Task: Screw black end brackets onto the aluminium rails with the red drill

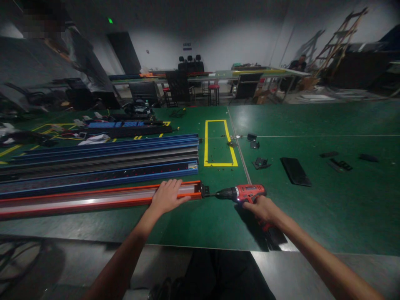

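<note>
A long orange metal profile (125, 197) lies along the near side of the green table. Across it, close to its right end, rests my left hand (167, 196), fingers over the far edge and thumb along the near side. A black end cap (204, 191) sits at that end. My right hand (261, 207) is wrapped around the handle of a red and black cordless drill (250, 191), held level with its small light on. The drill's bit (211, 195) points left at the end cap, its tip at or very near the cap; exact contact cannot be made out.
Several blue and black profiles (156, 146) lie behind the orange one. Yellow tape (220, 165) marks a rectangle, with small screws about it. Black plastic parts (261, 163) and a flat black slab (295, 171) lie to the right. A person (86, 58) stands at the far left.
</note>
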Motion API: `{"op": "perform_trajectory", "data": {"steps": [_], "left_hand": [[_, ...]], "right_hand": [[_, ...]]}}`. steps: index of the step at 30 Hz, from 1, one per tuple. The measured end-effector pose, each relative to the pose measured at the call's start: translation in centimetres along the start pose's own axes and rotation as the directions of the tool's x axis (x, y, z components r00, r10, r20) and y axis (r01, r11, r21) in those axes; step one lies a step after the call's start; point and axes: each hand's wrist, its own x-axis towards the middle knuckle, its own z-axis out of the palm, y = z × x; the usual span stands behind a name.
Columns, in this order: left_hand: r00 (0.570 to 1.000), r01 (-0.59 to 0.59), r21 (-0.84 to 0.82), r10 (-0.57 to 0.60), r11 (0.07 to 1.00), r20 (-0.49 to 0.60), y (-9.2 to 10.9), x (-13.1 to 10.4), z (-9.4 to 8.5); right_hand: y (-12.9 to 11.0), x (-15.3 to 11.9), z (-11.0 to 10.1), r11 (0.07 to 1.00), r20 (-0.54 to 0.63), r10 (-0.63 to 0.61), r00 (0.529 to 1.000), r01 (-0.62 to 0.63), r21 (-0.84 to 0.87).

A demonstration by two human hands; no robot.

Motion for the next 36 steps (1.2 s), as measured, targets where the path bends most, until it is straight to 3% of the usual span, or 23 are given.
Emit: {"op": "perform_trajectory", "data": {"steps": [36], "left_hand": [[0.999, 0.004, 0.028, -0.004, 1.0, 0.031, -0.14, 0.12, -0.1]], "right_hand": [[0.08, 0.17, -0.05, 1.0, 0.002, 0.018, 1.0, -0.018, -0.018]]}}
